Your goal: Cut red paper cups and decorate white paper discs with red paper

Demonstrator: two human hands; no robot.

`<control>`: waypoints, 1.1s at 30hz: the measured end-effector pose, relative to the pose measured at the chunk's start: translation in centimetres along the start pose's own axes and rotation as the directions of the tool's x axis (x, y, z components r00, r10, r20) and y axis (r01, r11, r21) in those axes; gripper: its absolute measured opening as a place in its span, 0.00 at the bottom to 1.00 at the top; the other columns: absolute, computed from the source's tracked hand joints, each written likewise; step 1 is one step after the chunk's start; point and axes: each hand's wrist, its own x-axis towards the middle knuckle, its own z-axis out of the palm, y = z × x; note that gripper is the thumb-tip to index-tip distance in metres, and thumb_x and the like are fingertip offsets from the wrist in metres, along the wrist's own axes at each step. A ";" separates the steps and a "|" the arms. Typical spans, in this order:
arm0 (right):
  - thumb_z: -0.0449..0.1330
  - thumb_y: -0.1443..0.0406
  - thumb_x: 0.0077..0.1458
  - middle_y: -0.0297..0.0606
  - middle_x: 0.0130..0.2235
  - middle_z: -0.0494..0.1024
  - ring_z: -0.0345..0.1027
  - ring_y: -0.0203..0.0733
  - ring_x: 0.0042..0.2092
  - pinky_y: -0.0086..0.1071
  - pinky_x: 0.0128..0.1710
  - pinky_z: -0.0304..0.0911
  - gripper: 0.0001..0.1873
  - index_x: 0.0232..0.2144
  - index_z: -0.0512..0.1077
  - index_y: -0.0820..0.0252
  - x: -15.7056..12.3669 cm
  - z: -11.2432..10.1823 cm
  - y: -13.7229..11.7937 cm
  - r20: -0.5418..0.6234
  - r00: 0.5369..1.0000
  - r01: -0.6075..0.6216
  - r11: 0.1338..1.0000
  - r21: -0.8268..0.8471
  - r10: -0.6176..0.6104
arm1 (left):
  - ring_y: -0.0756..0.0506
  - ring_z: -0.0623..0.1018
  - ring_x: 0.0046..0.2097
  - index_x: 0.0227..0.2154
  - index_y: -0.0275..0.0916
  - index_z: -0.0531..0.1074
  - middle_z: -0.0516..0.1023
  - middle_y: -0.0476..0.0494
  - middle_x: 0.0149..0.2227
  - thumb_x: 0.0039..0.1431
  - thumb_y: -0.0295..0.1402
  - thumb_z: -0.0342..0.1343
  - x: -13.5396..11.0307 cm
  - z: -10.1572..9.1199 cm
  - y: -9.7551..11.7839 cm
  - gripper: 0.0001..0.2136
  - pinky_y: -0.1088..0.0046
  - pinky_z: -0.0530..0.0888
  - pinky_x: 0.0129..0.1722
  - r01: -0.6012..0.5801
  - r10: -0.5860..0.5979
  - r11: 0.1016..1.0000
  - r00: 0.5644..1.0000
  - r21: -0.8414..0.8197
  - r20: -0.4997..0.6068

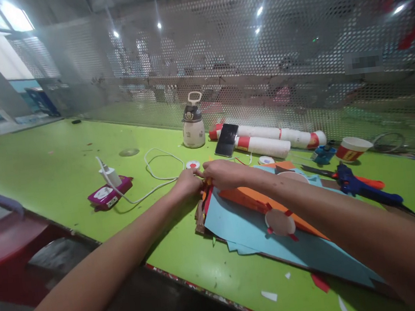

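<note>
My left hand (188,183) and my right hand (224,173) meet at the far left corner of a paper craft piece. Both have their fingers bent and pressed together around a small yellow and orange bit, mostly hidden by the fingers. The craft piece has light blue paper (233,222) on a brown cardboard base and a folded orange sheet (239,196). A round pale disc (280,222) with red tabs sits on it, partly beside my right forearm. A strip of brown cardboard (200,218) sticks out just below my hands.
Behind my hands stand a bottle (193,129), a phone (226,140) and white paper rolls (264,146). To the right are a blue glue gun (362,187) and a paper cup (353,150). A purple power strip (110,193) with a white cable lies left. Paper scraps (269,295) dot the front edge.
</note>
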 end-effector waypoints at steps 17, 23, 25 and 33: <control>0.59 0.63 0.62 0.41 0.49 0.74 0.73 0.42 0.42 0.39 0.39 0.72 0.15 0.50 0.69 0.61 -0.2 -1.7 -5.3 0.236 0.930 0.279 0.959 0.043 -0.281 | 0.45 0.78 0.42 0.49 0.36 0.70 0.75 0.41 0.47 0.63 0.36 0.55 -3.6 -6.5 -1.1 0.14 0.62 0.77 0.40 -0.009 0.004 1.000 0.985 -0.027 -0.175; 0.60 0.62 0.62 0.41 0.50 0.74 0.72 0.44 0.46 0.43 0.43 0.70 0.13 0.47 0.71 0.61 0.4 -1.8 -5.2 0.247 0.918 0.319 0.948 -0.002 -0.309 | 0.51 0.73 0.24 0.39 0.33 0.71 0.73 0.51 0.21 0.54 0.20 0.58 -5.4 -6.3 -1.8 0.09 0.73 0.72 0.26 -0.073 0.050 0.989 0.984 -0.130 -0.172; 0.60 0.62 0.62 0.41 0.50 0.74 0.71 0.45 0.47 0.43 0.45 0.69 0.12 0.45 0.72 0.61 0.2 -1.9 -5.2 0.227 0.917 0.337 0.941 -0.004 -0.328 | 0.52 0.72 0.21 0.39 0.34 0.71 0.73 0.52 0.20 0.53 0.19 0.57 -5.9 -6.0 -1.7 0.10 0.74 0.71 0.25 -0.072 0.047 0.982 0.989 -0.176 -0.143; 0.59 0.74 0.49 0.37 0.30 0.75 0.64 0.38 0.31 0.30 0.28 0.55 0.06 0.30 0.73 0.61 -1.8 -3.7 -2.6 0.090 0.963 0.244 0.965 0.096 -0.253 | 0.47 0.78 0.37 0.47 0.35 0.70 0.77 0.42 0.42 0.63 0.34 0.56 -5.9 -2.5 -1.8 0.12 0.66 0.78 0.36 0.060 -0.045 0.967 0.997 -0.249 0.065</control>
